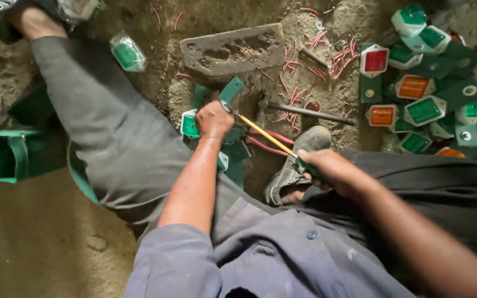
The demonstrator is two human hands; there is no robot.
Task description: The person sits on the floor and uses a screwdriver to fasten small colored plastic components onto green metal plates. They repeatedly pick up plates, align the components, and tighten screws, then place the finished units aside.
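Observation:
My left hand (213, 120) is closed over a green bracket with a reflector (190, 122) on the dirt ground between my legs. My right hand (327, 168) grips the green handle of a yellow-shafted screwdriver (260, 132). Its tip meets the piece right at my left thumb. Several more green brackets (233, 152) lie under and beside my left hand. A pair of red-handled pliers (271, 142) rests just beneath the screwdriver shaft.
A heap of green, orange and red reflectors (426, 105) fills the upper right. A hammer (305, 112) lies past my shoe (299, 160). A metal block (233, 49) and pink wire scraps (316, 60) sit further out. A green box (20, 154) stands left.

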